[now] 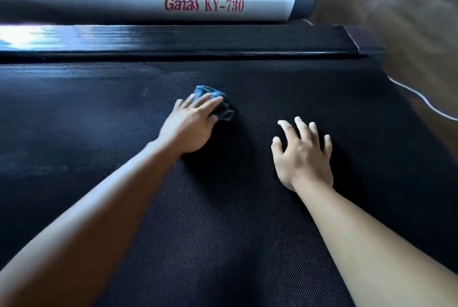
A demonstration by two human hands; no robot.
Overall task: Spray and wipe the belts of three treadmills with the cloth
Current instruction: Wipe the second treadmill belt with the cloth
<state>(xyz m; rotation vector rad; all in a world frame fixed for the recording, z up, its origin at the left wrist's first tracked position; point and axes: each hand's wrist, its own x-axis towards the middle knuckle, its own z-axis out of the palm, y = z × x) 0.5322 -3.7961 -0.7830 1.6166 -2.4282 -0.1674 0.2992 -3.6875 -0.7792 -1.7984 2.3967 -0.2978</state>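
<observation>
The left hand (pixel 190 128) presses a bunched blue-grey cloth (pixel 215 102) flat-fingered onto the black textured treadmill belt (pixel 223 232), near its far glossy side rail (pixel 173 41), apparently wiping there. The right hand (pixel 302 153), fingers spread and holding nothing, rests on the belt beside it, likely bracing the person's lean.

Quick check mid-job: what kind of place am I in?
Probably a gym or workout room: the left hand presses a blue cloth on a black treadmill belt, a second treadmill marked Ganas KY-730 lies beyond, over brown floor.
</observation>
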